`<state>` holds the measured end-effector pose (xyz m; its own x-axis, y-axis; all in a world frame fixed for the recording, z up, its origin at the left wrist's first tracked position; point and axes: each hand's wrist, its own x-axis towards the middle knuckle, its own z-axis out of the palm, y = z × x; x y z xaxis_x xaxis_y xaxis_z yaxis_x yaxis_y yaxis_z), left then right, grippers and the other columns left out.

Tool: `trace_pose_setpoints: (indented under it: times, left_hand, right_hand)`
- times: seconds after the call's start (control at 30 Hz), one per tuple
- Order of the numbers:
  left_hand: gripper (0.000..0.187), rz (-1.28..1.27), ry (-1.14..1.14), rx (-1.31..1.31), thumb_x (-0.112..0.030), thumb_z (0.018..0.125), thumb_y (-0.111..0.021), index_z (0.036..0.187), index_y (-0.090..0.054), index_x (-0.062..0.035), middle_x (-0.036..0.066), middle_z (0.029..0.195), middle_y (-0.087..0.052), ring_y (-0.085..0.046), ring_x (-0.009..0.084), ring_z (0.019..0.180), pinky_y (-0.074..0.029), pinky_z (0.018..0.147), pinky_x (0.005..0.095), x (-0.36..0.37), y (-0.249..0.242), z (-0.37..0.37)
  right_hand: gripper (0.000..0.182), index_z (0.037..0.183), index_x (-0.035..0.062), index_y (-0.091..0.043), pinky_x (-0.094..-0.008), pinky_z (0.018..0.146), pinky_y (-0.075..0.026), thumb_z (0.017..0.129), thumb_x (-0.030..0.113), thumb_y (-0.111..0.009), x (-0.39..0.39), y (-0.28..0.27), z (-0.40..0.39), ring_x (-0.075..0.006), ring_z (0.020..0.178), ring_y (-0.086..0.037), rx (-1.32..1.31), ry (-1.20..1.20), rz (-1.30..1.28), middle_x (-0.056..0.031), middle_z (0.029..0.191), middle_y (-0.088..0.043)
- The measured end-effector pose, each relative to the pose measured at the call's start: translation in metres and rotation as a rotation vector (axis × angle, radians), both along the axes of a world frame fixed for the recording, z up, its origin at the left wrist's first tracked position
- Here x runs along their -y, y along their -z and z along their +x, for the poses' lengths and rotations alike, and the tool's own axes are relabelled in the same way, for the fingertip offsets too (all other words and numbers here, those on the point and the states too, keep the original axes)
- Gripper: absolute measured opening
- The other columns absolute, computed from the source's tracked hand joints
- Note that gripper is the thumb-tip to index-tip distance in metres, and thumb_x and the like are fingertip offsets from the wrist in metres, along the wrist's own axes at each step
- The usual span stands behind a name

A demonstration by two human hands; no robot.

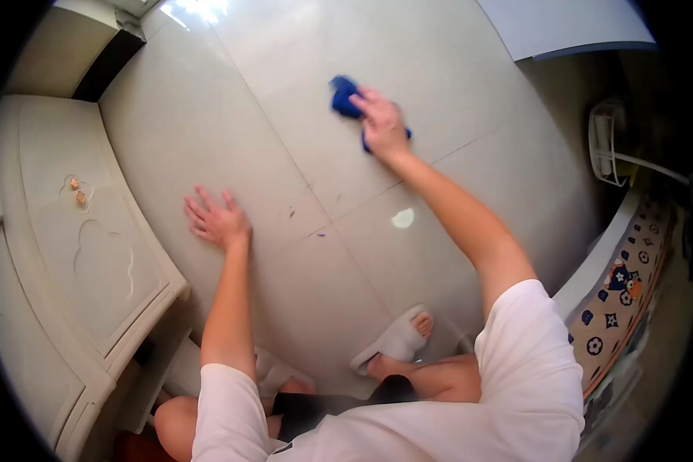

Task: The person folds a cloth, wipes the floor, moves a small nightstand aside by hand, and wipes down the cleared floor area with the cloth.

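A dark blue cloth (346,98) is bunched under my right hand (383,123) on the tiled floor (285,115), with part of it showing on either side of the palm. The fingers of that hand are closed over the cloth, and it looks slightly blurred. My left hand (219,219) rests flat on the tiles to the left, its fingers spread and nothing in it. Small dark marks (291,212) lie on the floor between the two hands, near a tile joint.
A cream cabinet (92,223) with small knobs stands along the left. At the right are a patterned fabric edge (612,292), a white rack (608,142) and a white panel (570,27). My slippered feet (393,339) are close below.
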<state>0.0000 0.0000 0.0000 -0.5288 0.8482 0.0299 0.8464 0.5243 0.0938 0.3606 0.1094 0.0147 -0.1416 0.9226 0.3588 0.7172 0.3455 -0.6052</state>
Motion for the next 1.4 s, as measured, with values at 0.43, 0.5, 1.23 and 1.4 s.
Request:
trace_pose_setpoints:
  times: [0.43, 0.5, 1.23, 1.4]
  left_hand:
    - [0.070, 0.022, 0.086, 0.568, -0.058, 0.112, -0.032, 0.173, -0.024, -0.0221, 0.013, 0.181, -0.008, -0.001, 0.0332, 0.167, -0.002, 0.127, 0.0681, 0.009, 0.015, -0.053]
    - [0.066, 0.111, 0.121, 0.665, -0.049, 0.115, -0.032, 0.170, -0.030, -0.0138, 0.016, 0.179, -0.018, -0.009, 0.0353, 0.166, -0.008, 0.130, 0.0589, 0.017, 0.006, -0.058]
    - [0.063, -0.172, 0.027, 2.039, -0.054, 0.112, -0.048, 0.151, -0.053, -0.0054, 0.010, 0.146, -0.063, -0.061, 0.0255, 0.133, -0.046, 0.115, 0.0531, 0.059, -0.174, 0.099]
    - [0.051, -0.019, -0.077, 1.845, -0.049, 0.114, -0.051, 0.131, -0.066, -0.0038, 0.006, 0.120, -0.074, -0.071, 0.0159, 0.107, -0.057, 0.096, 0.0343, 0.063, -0.189, 0.103]
  right_hand:
    - [0.052, 0.129, 0.0088, -0.073, -0.0475, 0.111, -0.047, 0.080, -0.007, -0.068, 0.162, -0.007, -0.139, -0.0319, 0.145, -0.053, -0.044, -0.668, -0.201, -0.0098, 0.154, -0.060]
    - [0.052, 0.129, 0.0093, -0.073, -0.0474, 0.112, -0.046, 0.081, -0.008, -0.068, 0.172, -0.011, -0.143, -0.0319, 0.145, -0.054, -0.045, -0.713, -0.241, -0.0099, 0.153, -0.061]
    - [0.030, 0.136, 0.0086, -0.059, -0.0350, 0.096, -0.059, 0.112, 0.025, -0.054, 0.151, -0.171, -0.049, -0.0194, 0.112, -0.071, -1.463, 0.078, -1.260, -0.0077, 0.125, -0.071]
    - [0.042, 0.142, 0.0091, -0.060, -0.0387, 0.099, -0.056, 0.113, 0.039, -0.051, 0.164, -0.155, -0.021, -0.0188, 0.115, -0.068, -1.390, 0.046, -1.283, -0.0075, 0.128, -0.070]
